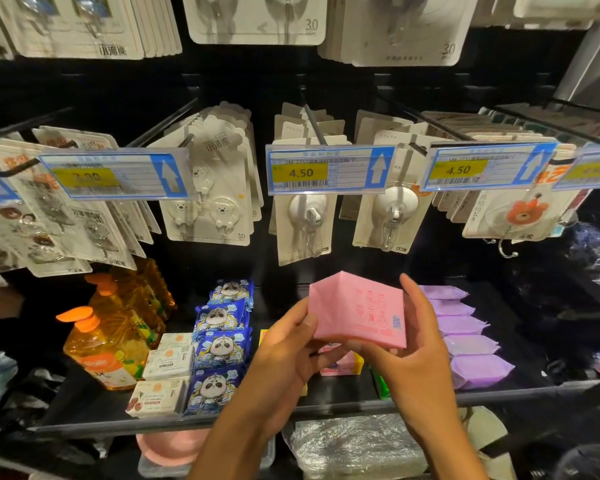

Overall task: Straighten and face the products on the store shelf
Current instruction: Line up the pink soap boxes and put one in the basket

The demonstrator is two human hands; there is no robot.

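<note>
A pink packet (357,311) with red printing is held up in front of the shelf, above the middle of the black shelf board (329,400). My left hand (284,355) pinches its left edge with thumb on the front. My right hand (420,344) grips its right side, fingers curled behind it. Under my hands lie more pink packets (340,365), partly hidden. A row of blue panda packets (219,348) runs to the left and a row of purple packets (465,337) to the right.
Orange pump bottles (108,344) and small white boxes (163,375) stand at the shelf's left. Carded hooks (305,216) hang on pegs above, behind blue price tags (329,169). A pink bowl (174,445) and a clear wrapped pack (357,445) sit below.
</note>
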